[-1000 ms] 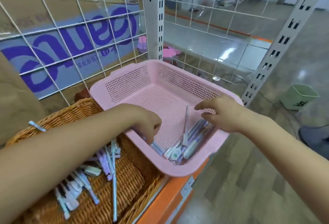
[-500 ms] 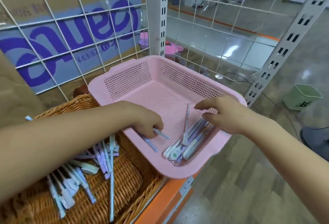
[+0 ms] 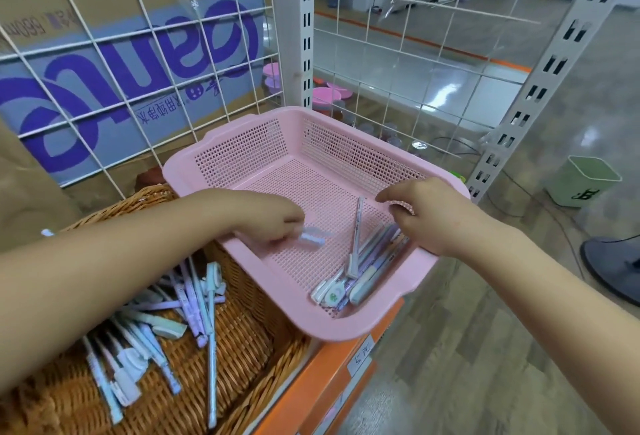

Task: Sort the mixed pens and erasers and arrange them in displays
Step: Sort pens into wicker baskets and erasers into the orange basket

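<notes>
**Status.** Your left hand point(image 3: 270, 221) is now further inside the pink basket point(image 3: 242, 157) than 1 second ago, when it hung at the near left wall. Its fingers point(image 3: 277, 236) pinch 1 pen point(image 3: 311, 239). The pen is blurred by motion and sits low over the mesh floor. You cannot confirm whether it touches the floor. It is well apart from the pile of pens point(image 3: 367, 272) in the near right corner.

**Right hand.** Your right hand point(image 3: 429, 216) has not shifted. It hangs over the far end of the pile with the index finger straight and the other fingers curled. The view does not show whether they grip anything.

**Meaning for the task.** The pen is probably on its way to the pile, so 1 transfer is in progress. The wicker basket point(image 3: 242, 348) beside the pink basket holds many loose pens point(image 3: 194, 310), so sorting is probably far from complete. No eraser can be made out.
</notes>
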